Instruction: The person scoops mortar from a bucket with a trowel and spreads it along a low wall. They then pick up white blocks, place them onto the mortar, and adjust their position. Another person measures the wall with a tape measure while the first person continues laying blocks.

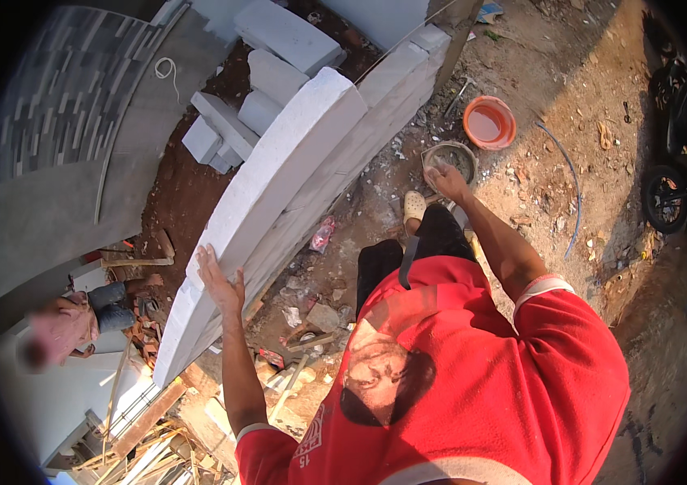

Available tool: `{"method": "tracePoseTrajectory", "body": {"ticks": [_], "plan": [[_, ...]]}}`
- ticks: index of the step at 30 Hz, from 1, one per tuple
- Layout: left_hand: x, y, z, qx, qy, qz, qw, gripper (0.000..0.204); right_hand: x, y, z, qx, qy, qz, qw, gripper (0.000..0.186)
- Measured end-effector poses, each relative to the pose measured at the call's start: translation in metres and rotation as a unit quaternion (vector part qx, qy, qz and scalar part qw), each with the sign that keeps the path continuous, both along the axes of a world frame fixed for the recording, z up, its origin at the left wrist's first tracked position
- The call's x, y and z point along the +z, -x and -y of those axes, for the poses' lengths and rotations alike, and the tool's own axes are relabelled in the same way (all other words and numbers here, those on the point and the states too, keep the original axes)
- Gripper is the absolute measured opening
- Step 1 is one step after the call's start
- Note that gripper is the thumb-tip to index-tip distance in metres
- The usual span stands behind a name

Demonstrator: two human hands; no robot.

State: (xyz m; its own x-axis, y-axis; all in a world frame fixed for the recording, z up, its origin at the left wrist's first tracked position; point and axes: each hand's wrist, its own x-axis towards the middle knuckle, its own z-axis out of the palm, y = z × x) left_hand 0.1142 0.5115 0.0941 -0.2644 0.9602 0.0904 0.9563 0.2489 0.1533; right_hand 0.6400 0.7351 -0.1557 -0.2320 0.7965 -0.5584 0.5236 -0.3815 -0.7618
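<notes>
A wall of pale lightweight blocks runs diagonally from the lower left to the upper middle, with a long white block (279, 166) along its top. My left hand (218, 279) lies on the upper edge of this block course, fingers spread. Down on the right side of the wall, my right hand (447, 179) is at a round mortar pan (463, 153) holding grey material. Its fingers are curled, and whatever they may grip is hidden. An orange bucket (510, 129) with pale liquid stands just beyond the pan.
Loose white blocks (291, 36) are stacked behind the wall. A hammer (461, 93) lies near the bucket, a blue hose (574, 182) to its right. Timber scraps (149, 457) pile up at lower left, where another person (73, 323) sits. A motorbike (671, 194) stands far right.
</notes>
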Motion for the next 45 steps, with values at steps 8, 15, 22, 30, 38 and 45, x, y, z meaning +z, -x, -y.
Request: {"method": "tracePoseTrajectory", "body": {"ticks": [8, 15, 22, 30, 38, 45], "plan": [[-0.029, -0.001, -0.003, 0.056, -0.049, -0.033, 0.997, 0.094, -0.042, -0.193, 0.250, -0.114, 0.170, 0.259, 0.944, 0.058], [-0.033, 0.000, -0.013, 0.041, -0.075, -0.025, 0.996, 0.092, -0.026, -0.190, 0.260, -0.107, 0.102, 0.203, 0.968, 0.060], [-0.041, -0.037, 0.023, 0.050, -0.201, -0.013, 0.978, 0.074, -0.013, -0.155, 0.227, -0.079, -0.078, 0.148, 0.983, 0.058], [-0.136, -0.162, 0.130, 0.215, -0.030, 0.446, 0.868, 0.069, 0.048, -0.117, 0.206, -0.010, -0.021, 0.147, 0.989, 0.087], [-0.151, -0.267, 0.069, 0.115, 0.059, 0.952, 0.279, 0.068, 0.144, 0.063, 0.187, 0.293, -0.372, -0.136, 0.870, 0.082], [-0.101, -0.284, 0.044, 0.248, -0.087, 0.925, 0.276, 0.054, 0.103, 0.015, 0.149, 0.381, -0.207, 0.144, 0.889, 0.074]]}}
